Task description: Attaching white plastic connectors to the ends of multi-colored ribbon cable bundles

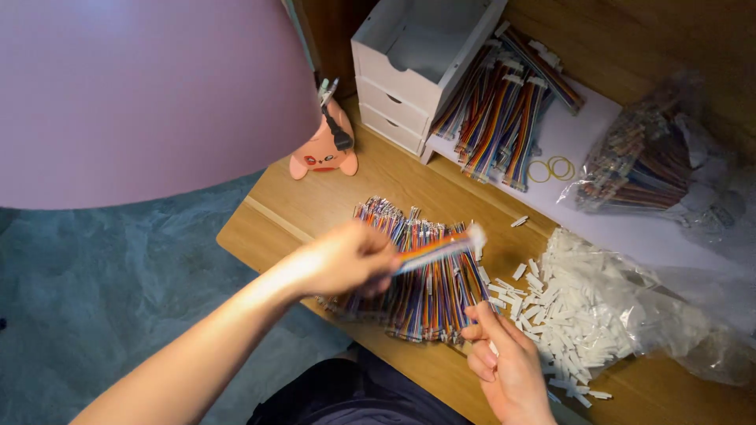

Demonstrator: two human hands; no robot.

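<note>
Head view: ribbon cable [437,248] pinched in left hand [346,258] fingers [386,264]

Connector pile [571,311] lies right of wire row [417,283] on desk [276,212].

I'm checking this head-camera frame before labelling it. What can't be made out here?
- Left hand: motion blur smears the rainbow ribbon cable it holds; wire count unreadable.
- Right hand: whatever it pinches is hidden by its own fingers.
- Upper left of the view: a pink lampshade covers it.
- White plastic connectors: too small to count.
- Clear bag of cables: glare blurs contents.
</note>
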